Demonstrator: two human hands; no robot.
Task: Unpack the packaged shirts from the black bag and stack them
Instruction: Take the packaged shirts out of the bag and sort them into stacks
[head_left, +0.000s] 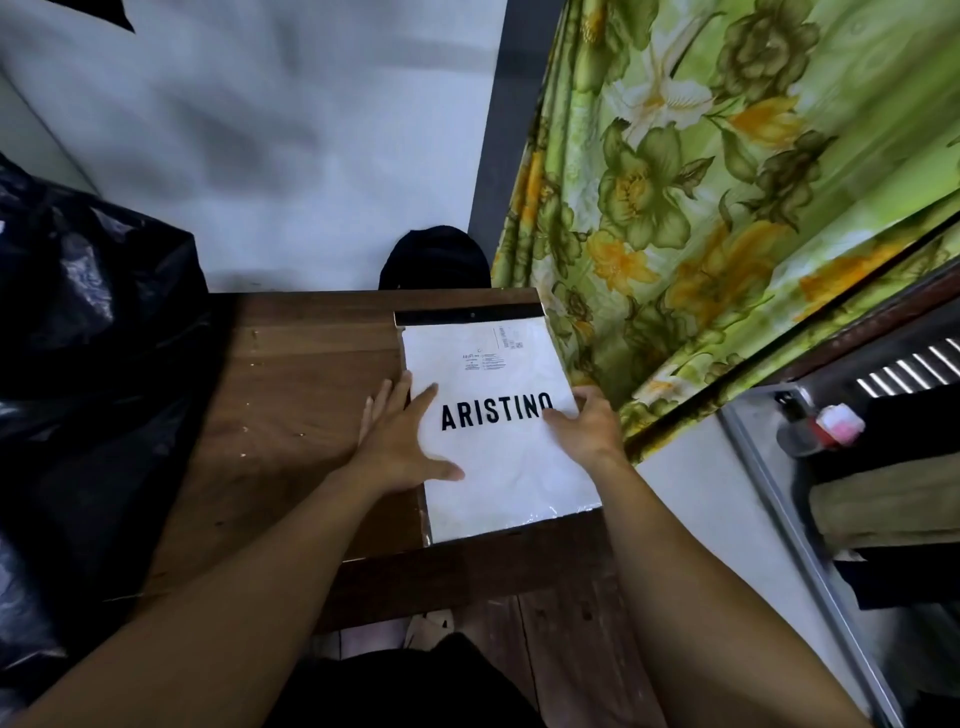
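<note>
- We log one packaged shirt (498, 364): white cloth folded flat in a clear glossy sleeve with ARISTINO printed across the front. It lies flat on the wooden table (291, 415), on the 3 o'clock side, with its right edge close to the table's edge.
- A dark strip runs along its 12 o'clock end. We cannot tell whether it is the sleeve's own flap or another pack underneath.
- The black bag (88, 322) sits at 9 o'clock, well apart from the pack, crumpled and shiny. Its contents are hidden from us.
- The left hand (400, 441) lies flat and spread on the pack's 9 o'clock edge, with straight fingers (423, 400) pressing down and holding nothing.
- The right hand (587, 431) pinches the 3 o'clock edge, thumb on top beside the last letter and fingers curled over the side.
- Handling, in our judgement: the pack is light, soft inside, and floppy if lifted by one corner. The film looks slick, so packs will likely slide over one another.
- Best hold, we think: both long edges at mid-length, at 3 and 9 o'clock, thumbs on top, keeping the pack level.
- It is not fragile, though the film may crease or tear if dragged across the table edge.
- A floral curtain (727, 208) hangs at 2 o'clock, just beside the pack, and could snag a carelessly swung corner.
- We judge this to be squaring the pack into place.
</note>
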